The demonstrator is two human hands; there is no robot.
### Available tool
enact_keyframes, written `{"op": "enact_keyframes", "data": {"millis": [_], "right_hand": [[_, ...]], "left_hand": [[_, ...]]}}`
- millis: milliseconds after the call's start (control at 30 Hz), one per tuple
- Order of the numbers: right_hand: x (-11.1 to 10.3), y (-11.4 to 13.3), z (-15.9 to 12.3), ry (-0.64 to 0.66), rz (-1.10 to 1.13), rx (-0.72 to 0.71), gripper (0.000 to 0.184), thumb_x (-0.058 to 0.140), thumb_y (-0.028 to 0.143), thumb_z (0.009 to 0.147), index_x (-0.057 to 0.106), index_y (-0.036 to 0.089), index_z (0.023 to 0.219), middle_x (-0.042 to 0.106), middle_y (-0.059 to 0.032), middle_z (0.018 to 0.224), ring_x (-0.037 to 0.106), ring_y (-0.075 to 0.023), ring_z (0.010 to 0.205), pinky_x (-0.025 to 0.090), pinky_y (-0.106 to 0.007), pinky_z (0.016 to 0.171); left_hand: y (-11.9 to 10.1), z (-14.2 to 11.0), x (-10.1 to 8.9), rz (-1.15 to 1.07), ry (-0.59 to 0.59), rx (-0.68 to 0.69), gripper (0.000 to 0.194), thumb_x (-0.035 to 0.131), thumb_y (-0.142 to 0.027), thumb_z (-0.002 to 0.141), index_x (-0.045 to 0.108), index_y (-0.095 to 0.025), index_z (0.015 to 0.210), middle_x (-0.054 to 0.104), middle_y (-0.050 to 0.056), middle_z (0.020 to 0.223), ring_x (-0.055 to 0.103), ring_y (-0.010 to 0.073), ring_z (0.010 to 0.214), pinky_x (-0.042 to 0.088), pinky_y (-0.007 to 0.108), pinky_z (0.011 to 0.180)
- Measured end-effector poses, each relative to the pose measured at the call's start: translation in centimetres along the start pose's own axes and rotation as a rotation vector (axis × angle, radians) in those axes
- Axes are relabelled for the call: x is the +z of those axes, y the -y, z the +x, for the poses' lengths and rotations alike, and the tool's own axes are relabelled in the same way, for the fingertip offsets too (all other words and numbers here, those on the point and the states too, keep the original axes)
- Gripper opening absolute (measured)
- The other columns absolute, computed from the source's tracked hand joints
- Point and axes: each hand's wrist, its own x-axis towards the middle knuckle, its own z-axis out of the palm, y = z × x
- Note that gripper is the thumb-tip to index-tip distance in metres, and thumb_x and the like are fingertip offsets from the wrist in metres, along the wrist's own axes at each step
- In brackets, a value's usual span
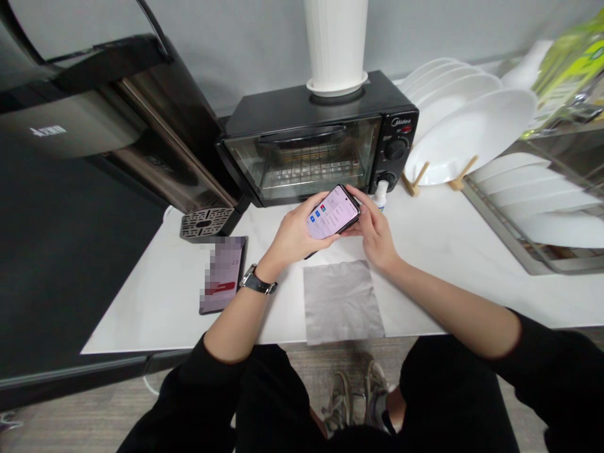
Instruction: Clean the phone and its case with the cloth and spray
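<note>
My left hand (295,236) is wrapped round a lit smartphone (333,212), held tilted above the white counter (425,251). My right hand (375,229) grips the phone's right edge with its fingers curled against it. A watch sits on my left wrist. Below the hands a grey cloth (340,301) lies flat at the counter's front edge. A second phone (223,274) lies on the counter to the left, its screen lit.
A black toaster oven (321,145) stands behind the hands with a white vase on top. A small white bottle (380,194) stands by it. White plates (467,126) lean in a rack at right, beside a dish drainer (533,207). A large dark appliance (94,126) fills the left.
</note>
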Motion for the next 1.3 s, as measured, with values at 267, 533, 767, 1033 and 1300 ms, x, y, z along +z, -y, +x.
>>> {"op": "enact_keyframes", "data": {"millis": [267,533,767,1033,1300], "right_hand": [[0.1,-0.1,-0.2,-0.049,-0.078,-0.098,0.054,0.043,0.065,0.106,0.058,0.034,0.148,0.066,-0.0077,0.136,0.071,-0.0148,0.069,0.07,-0.036,0.07],[0.0,-0.1,-0.3,-0.065,-0.131,-0.148,0.051,0.041,0.061,0.108,0.059,0.034,0.148,0.067,-0.0071,0.137,0.071,-0.0142,0.07,0.069,-0.034,0.069],[-0.4,-0.8,0.4,-0.157,-0.03,-0.016,0.056,0.049,0.066,0.104,0.062,0.029,0.144,0.073,-0.0046,0.098,0.071,-0.0158,0.063,0.066,-0.032,0.062],[-0.4,-0.5,0.1,-0.145,-0.126,-0.059,0.052,0.05,0.07,0.102,0.074,0.027,0.121,0.074,-0.0031,0.08,0.069,-0.0201,0.068,0.06,-0.035,0.063],[-1.4,1.7,0.0,-0.11,-0.119,-0.117,0.049,0.059,0.067,0.096,0.081,0.024,0.088,0.077,-0.0042,0.085,0.065,-0.0189,0.069,0.053,-0.032,0.06]], "left_hand": [[-0.1,0.0,-0.2,0.009,0.005,0.041,0.088,0.089,-0.037,0.073,0.051,-0.027,0.152,0.067,0.01,0.147,0.068,0.0317,0.132,0.053,0.047,0.116],[0.1,0.0,-0.3,-0.022,-0.007,0.069,0.089,0.089,-0.039,0.073,0.051,-0.029,0.153,0.065,0.01,0.151,0.066,0.0318,0.135,0.052,0.049,0.117],[-0.2,0.1,-0.9,-0.046,-0.083,0.133,0.089,0.087,-0.048,0.079,0.048,-0.025,0.155,0.059,0.013,0.157,0.06,0.0323,0.143,0.049,0.048,0.121],[-0.1,0.2,-2.1,0.046,-0.148,0.142,0.091,0.087,-0.055,0.079,0.047,-0.025,0.155,0.061,0.014,0.154,0.063,0.0322,0.138,0.053,0.046,0.117],[0.5,0.2,-2.1,0.147,-0.112,0.1,0.087,0.088,-0.042,0.074,0.052,-0.026,0.151,0.066,0.01,0.149,0.068,0.0305,0.132,0.053,0.045,0.116]]}}
